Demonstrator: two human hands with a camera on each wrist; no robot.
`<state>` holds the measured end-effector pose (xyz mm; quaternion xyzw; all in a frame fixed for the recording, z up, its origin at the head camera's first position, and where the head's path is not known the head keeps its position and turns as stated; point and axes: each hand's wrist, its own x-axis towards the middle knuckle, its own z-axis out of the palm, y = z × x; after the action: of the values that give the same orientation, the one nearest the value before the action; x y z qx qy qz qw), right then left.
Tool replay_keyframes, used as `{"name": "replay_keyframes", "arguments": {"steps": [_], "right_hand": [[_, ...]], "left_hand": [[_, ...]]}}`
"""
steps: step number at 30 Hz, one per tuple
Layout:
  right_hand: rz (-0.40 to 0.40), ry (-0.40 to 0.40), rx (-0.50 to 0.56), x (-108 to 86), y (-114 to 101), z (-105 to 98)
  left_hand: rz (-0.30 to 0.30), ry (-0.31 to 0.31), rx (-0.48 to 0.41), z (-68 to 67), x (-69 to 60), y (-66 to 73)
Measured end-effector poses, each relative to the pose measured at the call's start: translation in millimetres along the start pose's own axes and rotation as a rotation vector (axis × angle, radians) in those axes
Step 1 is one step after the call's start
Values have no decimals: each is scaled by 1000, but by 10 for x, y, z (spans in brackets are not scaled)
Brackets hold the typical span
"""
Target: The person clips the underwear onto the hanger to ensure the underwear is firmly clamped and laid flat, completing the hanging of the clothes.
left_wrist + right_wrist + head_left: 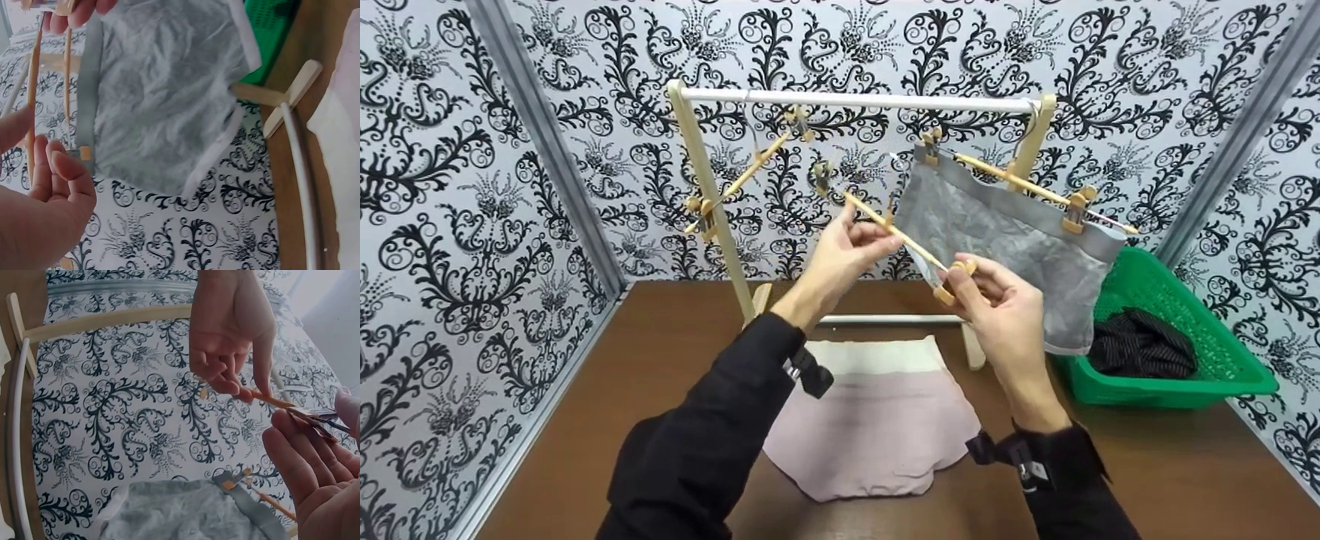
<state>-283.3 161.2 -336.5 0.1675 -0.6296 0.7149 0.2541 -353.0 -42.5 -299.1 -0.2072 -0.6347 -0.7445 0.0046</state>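
Observation:
My left hand (840,251) pinches the thin wooden bar of a clip hanger (913,244), held slanting in front of the rack. At the bar's lower right end, my right hand (1001,311) grips a wooden clip (315,421) between thumb and fingers; no cloth shows in it. The hanger's other clip (822,178) is blurred at the upper left end. Just behind the right hand hangs a grey garment (997,240), fixed by two clips to another hanger (1020,182). Below both hands a pink garment (877,427) with a cream band lies spread on the table.
The rack (855,97) has a white top rail and wooden posts. From its left side hangs a hanger (754,166) with bare clips. A green basket (1177,394) holding a dark striped garment (1144,345) stands at right on the brown table (607,420). Patterned walls enclose it.

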Motion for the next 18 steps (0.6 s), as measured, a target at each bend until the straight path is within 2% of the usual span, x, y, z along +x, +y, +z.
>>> {"name": "replay_keyframes", "arguments": {"steps": [5,12,15,18], "right_hand": [[51,-2,-25,4,111,-76],[74,-27,-98,58,239,-198],[86,-50,-123,94,298,-240],[116,-69,-112,131,358,-286]], "left_hand": [[-37,-22,50,-111,-90,-93],[-93,-67,237,-311,-206,-130],[-43,-70,330,-407,-261,-127],[74,-15,438,-510,-302,-144]]}}
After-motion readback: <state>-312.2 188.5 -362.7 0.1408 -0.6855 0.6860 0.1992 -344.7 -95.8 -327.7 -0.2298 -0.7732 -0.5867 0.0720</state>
